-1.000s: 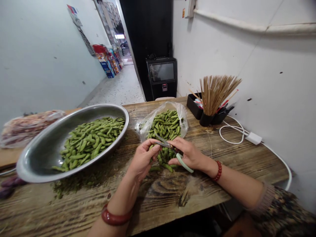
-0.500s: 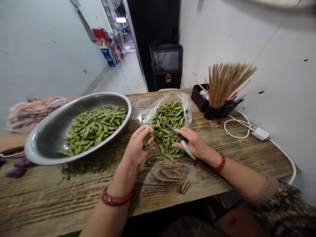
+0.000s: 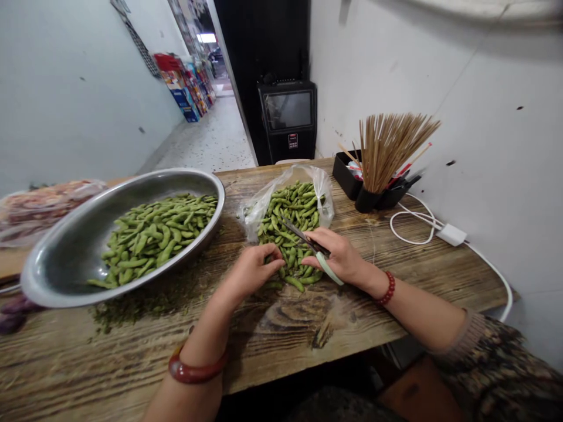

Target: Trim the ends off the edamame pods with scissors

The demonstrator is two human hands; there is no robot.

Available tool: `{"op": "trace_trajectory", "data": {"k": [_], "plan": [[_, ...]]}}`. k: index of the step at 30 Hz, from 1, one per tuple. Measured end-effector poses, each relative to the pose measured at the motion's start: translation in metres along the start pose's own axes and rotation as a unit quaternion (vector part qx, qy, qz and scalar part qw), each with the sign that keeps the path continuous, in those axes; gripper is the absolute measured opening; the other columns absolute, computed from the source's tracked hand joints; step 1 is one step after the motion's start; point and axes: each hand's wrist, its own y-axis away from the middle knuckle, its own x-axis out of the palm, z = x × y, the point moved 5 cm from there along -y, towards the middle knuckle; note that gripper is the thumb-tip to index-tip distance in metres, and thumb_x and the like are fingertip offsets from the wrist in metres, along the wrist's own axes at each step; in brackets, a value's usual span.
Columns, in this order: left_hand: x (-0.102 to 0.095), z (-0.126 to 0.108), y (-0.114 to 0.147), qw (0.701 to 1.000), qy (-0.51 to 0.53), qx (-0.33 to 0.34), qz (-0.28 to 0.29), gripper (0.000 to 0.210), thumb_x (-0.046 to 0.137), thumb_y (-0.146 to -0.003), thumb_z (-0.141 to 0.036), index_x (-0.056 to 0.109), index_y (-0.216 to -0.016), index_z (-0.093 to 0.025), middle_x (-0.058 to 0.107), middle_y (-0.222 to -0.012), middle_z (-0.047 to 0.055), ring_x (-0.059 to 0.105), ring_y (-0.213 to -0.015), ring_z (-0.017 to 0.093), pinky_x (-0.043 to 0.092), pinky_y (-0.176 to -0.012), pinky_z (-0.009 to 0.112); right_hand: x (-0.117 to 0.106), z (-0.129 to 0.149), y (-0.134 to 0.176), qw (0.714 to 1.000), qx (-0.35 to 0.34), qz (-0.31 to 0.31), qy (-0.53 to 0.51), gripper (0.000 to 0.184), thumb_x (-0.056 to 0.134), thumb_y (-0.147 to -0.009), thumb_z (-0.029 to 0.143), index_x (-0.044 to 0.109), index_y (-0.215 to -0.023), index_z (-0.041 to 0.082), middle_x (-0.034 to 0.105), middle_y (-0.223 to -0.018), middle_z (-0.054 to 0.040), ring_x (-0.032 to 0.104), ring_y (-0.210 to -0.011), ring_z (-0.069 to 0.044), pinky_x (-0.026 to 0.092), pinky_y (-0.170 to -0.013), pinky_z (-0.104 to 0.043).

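My right hand [image 3: 336,255] grips a pair of scissors [image 3: 323,266] with pale green handles. Their dark blades point up and left over the edamame pods [image 3: 292,205]. These green pods fill a clear plastic bag [image 3: 325,187] and spill from its mouth onto the wooden table [image 3: 281,328]. At the near left edge of the spilled pods is my left hand [image 3: 255,269], its fingers curled in toward the thumb. What lies inside those fingers is hidden. To the left, a large metal basin [image 3: 57,269] holds a heap of edamame pods [image 3: 153,234].
Small green trimmings [image 3: 132,308] lie below the basin. A bag of pinkish meat [image 3: 48,202] and purple onions [image 3: 15,310] are at the far left. Behind on the right stand a black holder [image 3: 367,199] with wooden skewers [image 3: 391,149] and a white cable [image 3: 488,258].
My left hand has lowered and turned palm down toward the spilled pods; the pods seen in it before are now out of sight. The scissors stay in my right hand. The view has shifted slightly.
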Motion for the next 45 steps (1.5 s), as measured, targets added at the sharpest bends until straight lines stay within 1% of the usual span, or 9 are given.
{"op": "trace_trajectory", "data": {"k": [6,12,16,19,22,25,35,39,45], "plan": [[0.014,0.006,0.001,0.984,-0.157,-0.067,0.048,0.022,0.064,-0.073,-0.039,0.065,-0.068,-0.018,0.06,-0.059,0.001,0.051,-0.056,0.016,0.029,-0.053,0.025,0.002,-0.002,0.001,1.0,0.004,0.003,-0.003,0.049,0.066,-0.082,0.038,0.052,-0.124,0.017,0.062,-0.104,-0.011,0.061,-0.093,-0.022,0.051,-0.084,-0.036],[0.015,0.008,0.002,0.983,-0.163,-0.073,0.039,0.011,0.061,-0.072,-0.027,0.067,-0.069,-0.018,0.062,-0.062,0.003,0.05,-0.056,0.015,0.028,-0.053,0.025,0.005,-0.003,0.003,1.0,-0.005,0.001,0.006,0.047,0.066,-0.082,0.037,0.053,-0.123,0.017,0.062,-0.099,-0.0104,0.061,-0.088,-0.022,0.052,-0.078,-0.035],[0.005,0.006,0.001,0.996,-0.07,-0.05,-0.01,0.012,0.055,-0.071,-0.019,0.065,-0.066,-0.016,0.06,-0.061,0.001,0.049,-0.058,0.014,0.032,-0.057,0.025,0.004,-0.001,0.002,1.0,-0.016,-0.006,-0.002,0.046,0.066,-0.082,0.035,0.053,-0.123,0.017,0.061,-0.099,-0.0103,0.06,-0.088,-0.021,0.052,-0.078,-0.034],[-0.003,0.001,0.002,0.992,0.111,-0.031,-0.044,0.011,0.056,-0.074,-0.022,0.061,-0.066,-0.015,0.055,-0.06,-0.001,0.047,-0.057,0.011,0.034,-0.057,0.023,0.002,-0.001,0.002,1.0,-0.012,-0.01,-0.002,0.045,0.067,-0.082,0.035,0.054,-0.121,0.016,0.061,-0.099,-0.0104,0.06,-0.088,-0.021,0.051,-0.079,-0.034],[-0.005,0.002,0.005,0.946,0.314,-0.062,-0.042,0.013,0.062,-0.075,-0.028,0.057,-0.076,-0.017,0.044,-0.054,-0.007,0.034,-0.044,0.006,0.026,-0.046,0.02,0.003,-0.002,0.001,1.0,-0.002,-0.003,-0.003,0.049,0.068,-0.081,0.037,0.053,-0.123,0.016,0.061,-0.099,-0.0104,0.06,-0.086,-0.021,0.052,-0.077,-0.034],[-0.002,0.003,0.007,0.897,0.431,-0.091,-0.031,0.018,0.067,-0.072,-0.028,0.055,-0.079,-0.017,0.041,-0.054,-0.008,0.026,-0.04,0.003,0.018,-0.041,0.018,0.005,-0.004,0.001,1.0,0.009,0.012,-0.006,0.051,0.068,-0.08,0.039,0.053,-0.124,0.018,0.06,-0.1,-0.0101,0.06,-0.085,-0.021,0.052,-0.077,-0.035],[0.0,-0.002,0.007,0.871,0.479,-0.098,-0.041,0.026,0.072,-0.07,-0.028,0.059,-0.088,-0.014,0.058,-0.067,-0.002,0.034,-0.042,0.001,0.02,-0.04,0.015,0.005,-0.002,0.0,0.999,0.022,0.022,-0.019,0.052,0.068,-0.08,0.038,0.052,-0.125,0.018,0.06,-0.102,-0.0098,0.06,-0.088,-0.021,0.052,-0.079,-0.034],[-0.001,0.001,0.007,0.875,0.47,-0.105,-0.055,0.025,0.072,-0.071,-0.032,0.06,-0.083,-0.013,0.056,-0.063,-0.003,0.034,-0.042,0.001,0.02,-0.041,0.015,0.006,-0.004,0.0,0.999,0.024,0.02,-0.012,0.052,0.068,-0.08,0.038,0.053,-0.125,0.018,0.06,-0.103,-0.0102,0.06,-0.089,-0.021,0.052,-0.08,-0.034],[-0.004,0.007,0.007,0.874,0.464,-0.117,-0.086,0.027,0.078,-0.064,-0.028,0.06,-0.08,-0.015,0.046,-0.056,-0.008,0.031,-0.042,0.002,0.019,-0.04,0.017,0.0,-0.009,-0.001,0.998,0.047,-0.028,-0.007,0.046,0.068,-0.08,0.037,0.056,-0.119,0.016,0.061,-0.094,-0.0087,0.06,-0.085,-0.02,0.051,-0.077,-0.034]]}}
